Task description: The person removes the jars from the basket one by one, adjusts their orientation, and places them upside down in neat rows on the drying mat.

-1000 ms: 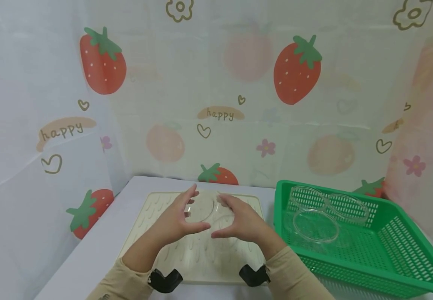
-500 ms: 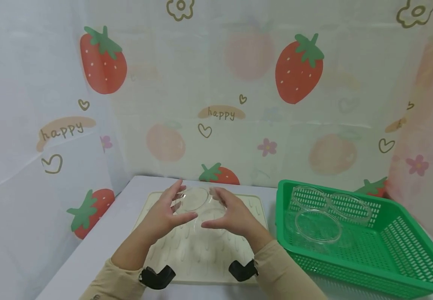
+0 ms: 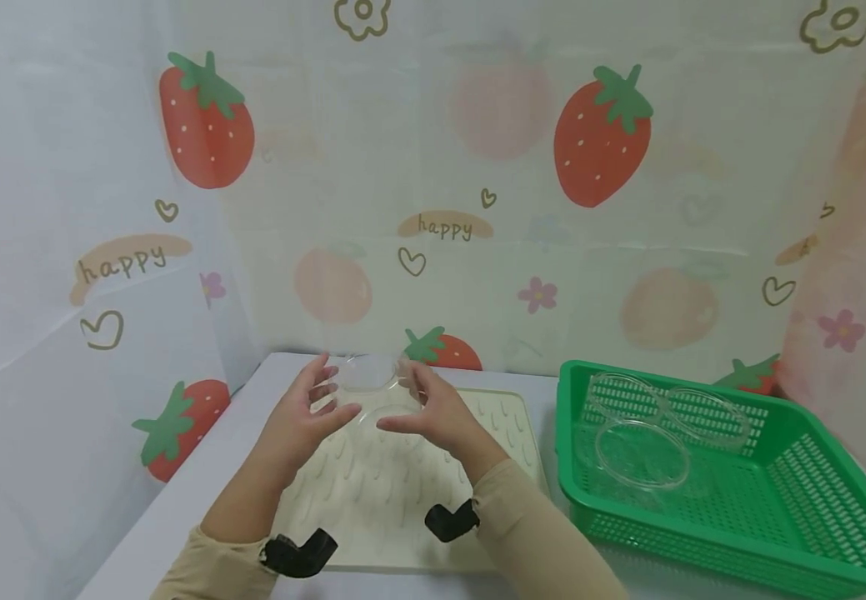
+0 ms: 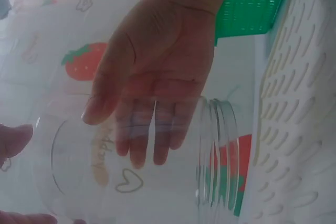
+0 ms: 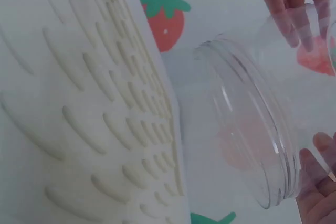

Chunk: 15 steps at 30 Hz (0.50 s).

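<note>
A clear, wide jar [image 3: 370, 375] is held between both hands over the far left part of a cream mat [image 3: 387, 533]. My left hand [image 3: 305, 417] grips its left side, thumb toward me. On the opposite side, my right hand [image 3: 433, 412] holds it with fingers spread along the wall. The right hand [image 4: 157, 77] also shows through the clear plastic or glass in the left wrist view. The jar's ridged, threaded mouth [image 5: 257, 129] faces the mat, with a gap between them in the right wrist view.
A green perforated basket [image 3: 673, 533] stands to the right, with clear round-rimmed containers [image 3: 643, 454] in it. The mat has raised drop-shaped ridges and lies on a white table [image 3: 170, 542]. Printed curtains [image 3: 440, 150] close in the back and sides.
Both hands have moved left and away from me, carrying the jar up and toward the mat's far left. The basket and its contents stay as they were.
</note>
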Tool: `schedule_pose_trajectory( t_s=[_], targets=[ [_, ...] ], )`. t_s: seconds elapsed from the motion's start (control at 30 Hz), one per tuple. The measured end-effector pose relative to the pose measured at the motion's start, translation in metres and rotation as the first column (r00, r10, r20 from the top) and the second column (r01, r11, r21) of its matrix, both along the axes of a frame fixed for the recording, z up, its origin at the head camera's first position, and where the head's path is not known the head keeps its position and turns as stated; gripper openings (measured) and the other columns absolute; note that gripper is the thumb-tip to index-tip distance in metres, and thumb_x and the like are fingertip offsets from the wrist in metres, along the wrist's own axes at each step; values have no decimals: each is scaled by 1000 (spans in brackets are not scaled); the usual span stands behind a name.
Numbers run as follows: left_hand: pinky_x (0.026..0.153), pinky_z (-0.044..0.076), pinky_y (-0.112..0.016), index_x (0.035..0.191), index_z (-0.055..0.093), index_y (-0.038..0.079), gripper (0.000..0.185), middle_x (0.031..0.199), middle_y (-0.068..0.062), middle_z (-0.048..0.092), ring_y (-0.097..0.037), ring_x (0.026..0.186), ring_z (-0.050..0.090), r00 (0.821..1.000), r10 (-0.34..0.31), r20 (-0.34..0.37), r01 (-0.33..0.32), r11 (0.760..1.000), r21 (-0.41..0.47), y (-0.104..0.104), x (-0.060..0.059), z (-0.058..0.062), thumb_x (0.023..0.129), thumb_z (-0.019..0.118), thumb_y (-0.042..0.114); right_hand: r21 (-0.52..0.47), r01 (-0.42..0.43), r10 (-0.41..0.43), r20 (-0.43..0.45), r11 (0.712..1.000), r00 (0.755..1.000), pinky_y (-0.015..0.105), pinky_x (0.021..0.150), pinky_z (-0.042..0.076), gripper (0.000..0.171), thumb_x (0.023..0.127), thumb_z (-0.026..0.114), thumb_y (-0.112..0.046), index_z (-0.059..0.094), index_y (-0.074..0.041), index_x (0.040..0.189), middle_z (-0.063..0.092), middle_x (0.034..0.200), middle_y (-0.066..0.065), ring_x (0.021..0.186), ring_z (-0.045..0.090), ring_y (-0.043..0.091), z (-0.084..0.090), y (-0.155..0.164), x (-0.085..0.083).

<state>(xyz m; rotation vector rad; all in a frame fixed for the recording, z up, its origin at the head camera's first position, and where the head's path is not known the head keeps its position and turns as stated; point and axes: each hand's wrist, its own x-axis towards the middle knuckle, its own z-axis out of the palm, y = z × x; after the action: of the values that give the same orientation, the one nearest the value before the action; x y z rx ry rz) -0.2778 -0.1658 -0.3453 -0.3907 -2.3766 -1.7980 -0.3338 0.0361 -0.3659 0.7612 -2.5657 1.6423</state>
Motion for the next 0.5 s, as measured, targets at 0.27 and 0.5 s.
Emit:
schedule_pose_trajectory(
  t_s=[0.27, 0.5],
  targets=[
    [100, 34, -46, 147, 9, 12, 83, 145, -15, 26, -33, 131, 30, 1000, 14, 6, -14, 1000, 20, -10, -1, 1, 86, 64, 21, -127, 75, -65, 79, 989, 995, 41, 105, 30, 87, 68, 80, -36, 34, -22, 140, 42, 139, 2, 131, 35, 21, -9, -15, -22],
    [100, 34, -48, 147, 9, 12, 82, 145, -13, 26, -32, 130, 30, 1000, 0, -16, 0, 999, 42, -13, 5, 3, 87, 63, 23, -164, 143, -126, 108, 976, 986, 41, 104, 31, 89, 66, 81, -37, 34, -19, 139, 40, 140, 4, 130, 35, 22, -23, -34, -44]
  ],
)
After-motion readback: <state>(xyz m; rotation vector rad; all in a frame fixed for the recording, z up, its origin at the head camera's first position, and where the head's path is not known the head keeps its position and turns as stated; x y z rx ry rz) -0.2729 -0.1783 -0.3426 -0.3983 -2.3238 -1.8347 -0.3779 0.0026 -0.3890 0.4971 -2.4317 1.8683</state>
